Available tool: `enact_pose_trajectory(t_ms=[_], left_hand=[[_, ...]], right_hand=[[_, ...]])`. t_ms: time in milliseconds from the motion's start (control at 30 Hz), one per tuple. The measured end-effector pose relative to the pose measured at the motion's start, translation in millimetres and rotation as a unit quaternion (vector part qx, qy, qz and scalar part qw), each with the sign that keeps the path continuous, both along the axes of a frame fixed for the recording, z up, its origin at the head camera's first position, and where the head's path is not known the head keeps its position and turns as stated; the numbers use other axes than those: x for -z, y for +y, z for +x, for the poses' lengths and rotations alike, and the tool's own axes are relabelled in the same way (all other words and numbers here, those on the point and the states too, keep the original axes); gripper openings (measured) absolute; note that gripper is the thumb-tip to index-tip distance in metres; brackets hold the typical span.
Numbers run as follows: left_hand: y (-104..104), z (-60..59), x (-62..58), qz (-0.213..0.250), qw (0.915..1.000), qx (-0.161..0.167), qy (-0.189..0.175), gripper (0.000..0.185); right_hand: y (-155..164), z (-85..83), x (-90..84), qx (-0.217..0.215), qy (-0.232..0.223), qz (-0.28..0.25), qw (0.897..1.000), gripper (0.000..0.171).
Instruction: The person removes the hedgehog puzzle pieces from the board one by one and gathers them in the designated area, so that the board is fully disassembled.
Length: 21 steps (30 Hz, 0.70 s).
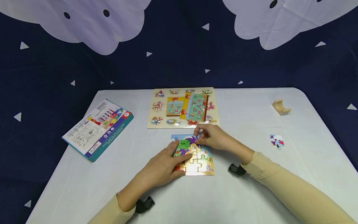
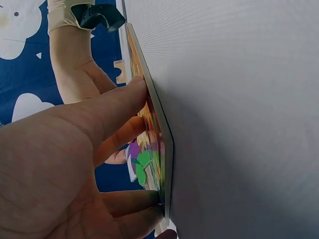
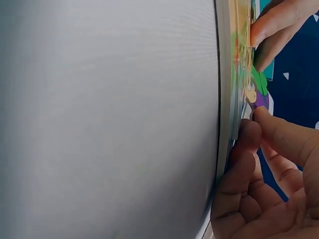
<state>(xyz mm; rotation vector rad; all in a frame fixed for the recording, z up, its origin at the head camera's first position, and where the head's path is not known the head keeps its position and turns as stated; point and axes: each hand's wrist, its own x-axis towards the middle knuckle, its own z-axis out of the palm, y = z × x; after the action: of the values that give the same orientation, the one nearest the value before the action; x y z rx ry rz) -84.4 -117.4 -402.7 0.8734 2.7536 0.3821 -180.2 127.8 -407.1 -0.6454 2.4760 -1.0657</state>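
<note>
From the head camera, a small jigsaw tray [image 1: 197, 161] lies flat at the centre of the white table [image 1: 246, 193], directly ahead of both forearms, roughly square with no marked long axis. The left hand [image 1: 163, 166] rests on its left half, fingers nearly straight and pressing down, while the right hand [image 1: 213, 138] curls over the upper right corner, fingertips pinching what looks like a puzzle piece [image 1: 199, 140] there; that hand is nearer the corner. Higher in the frame sits a wooden peg puzzle board [image 1: 156, 107], a boxed game [image 1: 98, 129] at left, a loose puzzle piece [image 1: 277, 141] and a wooden block [image 1: 281, 107] at right. In the left wrist view, the tray [image 2: 158, 124] runs edge-on down the frame, the left fingers [image 2: 117, 107] flat against its face. In the right wrist view, the tray's edge [image 3: 227, 99] stands vertical, the right fingertips [image 3: 249, 134] bent against it at lower right.
</note>
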Motion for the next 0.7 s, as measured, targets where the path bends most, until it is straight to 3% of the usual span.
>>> enact_pose_trajectory(t_ms=[700], left_hand=[[0.6, 1.2, -1.6, 0.003, 1.0, 0.0, 0.0, 0.057]], right_hand=[[0.1, 5.7, -2.3, -0.028, 0.019, -0.004, 0.999, 0.017]])
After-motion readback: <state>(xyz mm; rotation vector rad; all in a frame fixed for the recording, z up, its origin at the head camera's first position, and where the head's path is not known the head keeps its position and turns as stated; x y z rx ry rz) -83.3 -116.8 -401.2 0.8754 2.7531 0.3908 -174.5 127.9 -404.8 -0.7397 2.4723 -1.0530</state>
